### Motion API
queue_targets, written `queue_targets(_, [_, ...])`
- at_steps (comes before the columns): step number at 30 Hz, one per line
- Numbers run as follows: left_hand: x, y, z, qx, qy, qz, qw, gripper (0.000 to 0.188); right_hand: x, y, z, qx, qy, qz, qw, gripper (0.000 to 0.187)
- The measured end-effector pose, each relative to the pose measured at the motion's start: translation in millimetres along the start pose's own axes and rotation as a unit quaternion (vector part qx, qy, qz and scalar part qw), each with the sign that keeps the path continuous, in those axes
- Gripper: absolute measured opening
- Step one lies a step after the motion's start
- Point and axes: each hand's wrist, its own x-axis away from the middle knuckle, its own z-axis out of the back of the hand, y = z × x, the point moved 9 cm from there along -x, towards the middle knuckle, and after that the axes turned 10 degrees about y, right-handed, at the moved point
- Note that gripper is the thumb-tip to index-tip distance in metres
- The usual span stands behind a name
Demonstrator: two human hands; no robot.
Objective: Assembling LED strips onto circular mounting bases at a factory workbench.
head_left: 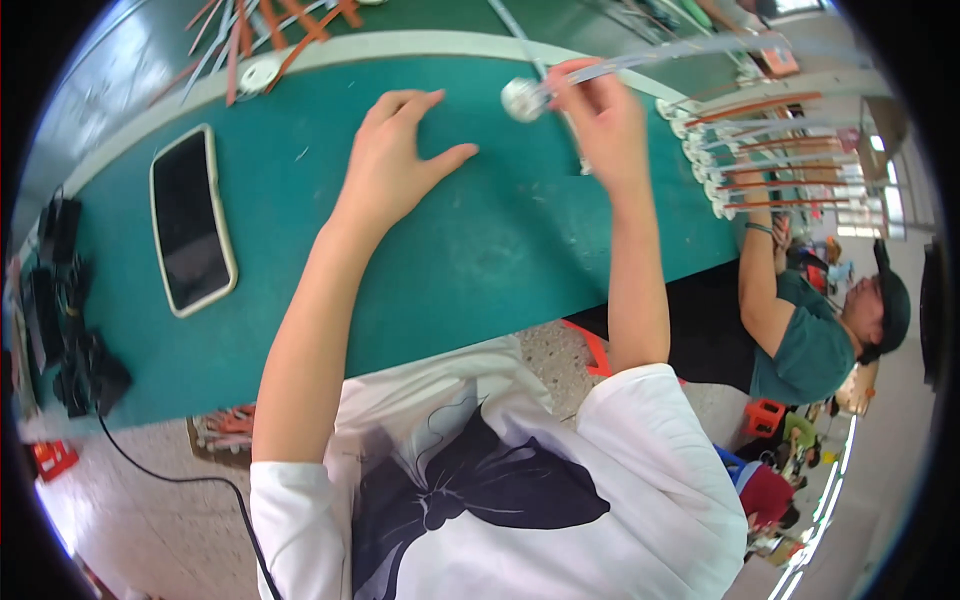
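My right hand (pixel 605 130) pinches a long, pale, see-through strip (pixel 660 52) just behind the white round piece (pixel 523 100) at its end. The strip runs off to the upper right, above the table, and its far part is blurred. Another thin pale strip (pixel 520 35) passes behind that hand, and its lower tip shows below the fingers. Over the middle of the table my left hand (pixel 390 155) is empty, with thumb and fingers apart. It is nearest to the white round piece.
Several white discs with orange and clear strips (pixel 760 185) stand in a row at the right edge of the green table (pixel 470 260). More orange strips (pixel 260 30) lie far left. A phone (pixel 193 220) and black cables (pixel 80 340) are at left. A person (pixel 815 335) sits at right.
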Motion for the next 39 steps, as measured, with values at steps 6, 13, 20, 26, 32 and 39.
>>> queue_targets(6, [-3,5,-9,0.015,-0.047,0.073,0.996,0.054,-64,138,182,0.459,0.136,-0.012,0.878,0.035])
queue_targets(13, [-2,11,-3,-0.011,-0.045,0.039,0.998,0.052,-50,183,194,0.41,0.1,-0.02,0.906,0.033])
queue_targets(20, [-6,9,-5,-0.027,-0.056,0.067,0.996,0.05,-52,183,193,0.361,0.088,-0.023,0.928,0.031])
queue_targets(26, [-3,10,-5,-0.027,-0.056,0.058,0.996,0.049,-48,180,192,0.345,0.092,-0.031,0.934,0.03])
queue_targets(32, [-4,7,-3,-0.032,-0.044,0.054,0.997,0.049,-29,188,201,0.163,0.21,-0.123,0.956,0.026])
queue_targets(39, [-4,7,-5,-0.006,-0.029,0.061,0.998,0.051,33,97,143,0.178,0.186,-0.102,0.961,0.03])
